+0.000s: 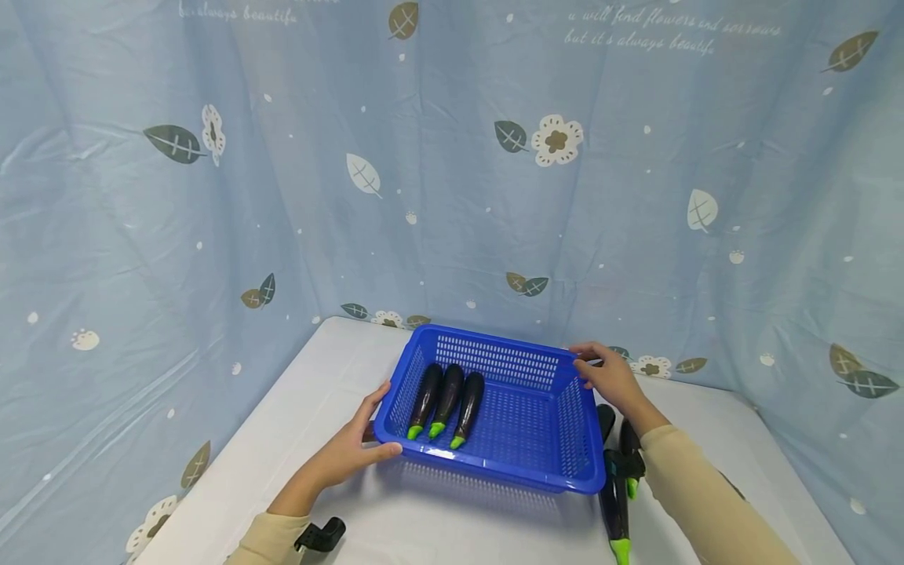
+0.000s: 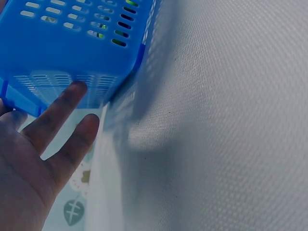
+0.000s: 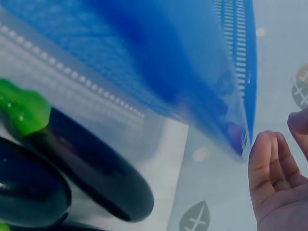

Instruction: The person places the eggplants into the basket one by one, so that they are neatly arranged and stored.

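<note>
A blue perforated basket sits low over the white table, with three dark eggplants with green caps lying side by side in its left part. My left hand grips its left front corner, thumb at the front rim and fingers along the left side. In the left wrist view two fingers extend against the basket's outer wall. At the far right corner is my right hand, fingertips right at the rim. The right wrist view shows that hand's fingers loosely bent, with thumb apart.
Several more eggplants lie on the table to the right of the basket, beside and partly under the right forearm. A blue patterned curtain hangs behind the table and along its sides. A black wrist camera is on the left wrist.
</note>
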### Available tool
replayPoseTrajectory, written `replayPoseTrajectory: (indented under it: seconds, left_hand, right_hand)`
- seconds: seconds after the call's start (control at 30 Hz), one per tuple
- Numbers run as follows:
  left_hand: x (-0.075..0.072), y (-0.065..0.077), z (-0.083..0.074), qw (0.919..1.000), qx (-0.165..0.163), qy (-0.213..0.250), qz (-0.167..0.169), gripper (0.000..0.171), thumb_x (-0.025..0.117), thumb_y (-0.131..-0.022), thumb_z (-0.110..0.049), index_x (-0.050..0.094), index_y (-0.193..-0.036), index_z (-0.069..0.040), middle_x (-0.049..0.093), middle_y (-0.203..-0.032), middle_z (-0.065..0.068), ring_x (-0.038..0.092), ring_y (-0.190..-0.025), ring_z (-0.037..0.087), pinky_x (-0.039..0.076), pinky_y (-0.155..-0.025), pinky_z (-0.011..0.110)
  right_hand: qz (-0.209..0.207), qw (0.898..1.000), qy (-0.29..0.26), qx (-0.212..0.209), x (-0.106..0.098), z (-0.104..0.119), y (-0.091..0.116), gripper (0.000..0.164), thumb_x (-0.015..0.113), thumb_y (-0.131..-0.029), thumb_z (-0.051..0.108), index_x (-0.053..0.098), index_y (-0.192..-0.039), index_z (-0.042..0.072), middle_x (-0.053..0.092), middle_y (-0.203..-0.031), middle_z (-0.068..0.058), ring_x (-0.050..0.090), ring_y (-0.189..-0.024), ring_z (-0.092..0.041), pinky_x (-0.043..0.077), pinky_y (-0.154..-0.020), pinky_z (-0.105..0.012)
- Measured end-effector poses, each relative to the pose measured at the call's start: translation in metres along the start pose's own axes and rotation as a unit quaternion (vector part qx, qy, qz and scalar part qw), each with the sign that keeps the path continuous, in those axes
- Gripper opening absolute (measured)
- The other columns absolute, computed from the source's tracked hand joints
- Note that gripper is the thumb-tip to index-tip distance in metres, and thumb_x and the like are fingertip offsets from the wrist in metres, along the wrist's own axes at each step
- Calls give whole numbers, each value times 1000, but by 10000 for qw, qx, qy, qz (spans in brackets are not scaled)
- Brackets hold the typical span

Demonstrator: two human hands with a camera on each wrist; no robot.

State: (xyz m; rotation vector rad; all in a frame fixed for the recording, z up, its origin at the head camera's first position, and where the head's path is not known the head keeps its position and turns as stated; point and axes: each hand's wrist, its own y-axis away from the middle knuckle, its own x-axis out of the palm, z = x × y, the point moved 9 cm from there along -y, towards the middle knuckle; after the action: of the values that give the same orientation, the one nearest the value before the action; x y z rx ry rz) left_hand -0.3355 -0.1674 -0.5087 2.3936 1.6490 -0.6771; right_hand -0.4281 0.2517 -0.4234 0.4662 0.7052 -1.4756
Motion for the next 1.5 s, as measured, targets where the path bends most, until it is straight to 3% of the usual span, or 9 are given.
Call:
replayPoseTrajectory:
  seconds: [0.3,0.73,0.9,1.5]
  left_hand:
    - [0,1,-1,10000,-48,-67,-24,101,77,-92,-29,7,-165,-23,9,-170,13,49,-135,40,46,-104,51]
    - [1,0,1,10000,-37,-30,-4,101,77,-92,-28,7,-165,-26,8,-170,12,50,-134,39,46,-104,49]
    - [1,0,1,10000,-68,-12,-25,101,78,-91,-29,8,-165,-27,9,-170,12,50,-134,40,46,-104,49]
    - [1,0,1,10000,-26,52,4,101,77,-91,-27,8,-165,-26,9,-170,13,52,-132,38,47,-103,48]
  right_hand:
    - [-245,9996,147,48,-6,-20,3,34,58,-104,18,61,-133,1,64,-120,-24,66,-101,-35,59,-81,-48]
    - [-377,9987,273,197,-12,-41,16,34,59,-103,16,61,-133,-1,65,-117,-25,67,-97,-34,59,-73,-37]
    - [-346,9985,286,307,-21,-52,24,36,58,-104,15,58,-135,-2,62,-121,-29,66,-99,-36,60,-76,-43]
    - [-226,9959,414,767,-39,-109,42,44,57,-103,21,52,-140,-2,55,-131,-35,60,-110,-45,60,-76,-39]
